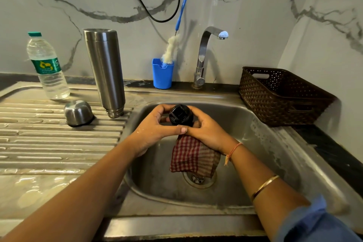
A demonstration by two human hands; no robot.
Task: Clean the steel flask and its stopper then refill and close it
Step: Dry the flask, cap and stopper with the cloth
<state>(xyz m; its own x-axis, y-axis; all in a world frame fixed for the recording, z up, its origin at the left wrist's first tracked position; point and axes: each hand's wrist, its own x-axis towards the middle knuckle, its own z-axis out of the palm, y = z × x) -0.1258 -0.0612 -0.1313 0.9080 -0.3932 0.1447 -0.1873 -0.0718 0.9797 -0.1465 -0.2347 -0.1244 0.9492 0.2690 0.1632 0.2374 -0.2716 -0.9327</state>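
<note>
Over the sink basin (261,143) both hands hold the black stopper (180,114). My left hand (155,127) curls round its left side, thumb along the front. My right hand (206,129) grips its right side together with a red-and-white checked cloth (192,157) that hangs down toward the drain. The steel flask (105,70) stands upside down on the draining board, apart from the hands. Its steel cup lid (78,113) lies mouth-down just left of it.
A plastic water bottle (47,67) stands at the back left. A blue holder (162,73) with a bottle brush (170,49) sits behind the sink beside the tap (204,55). A brown basket (280,94) stands at the right. The ribbed draining board (59,143) is wet.
</note>
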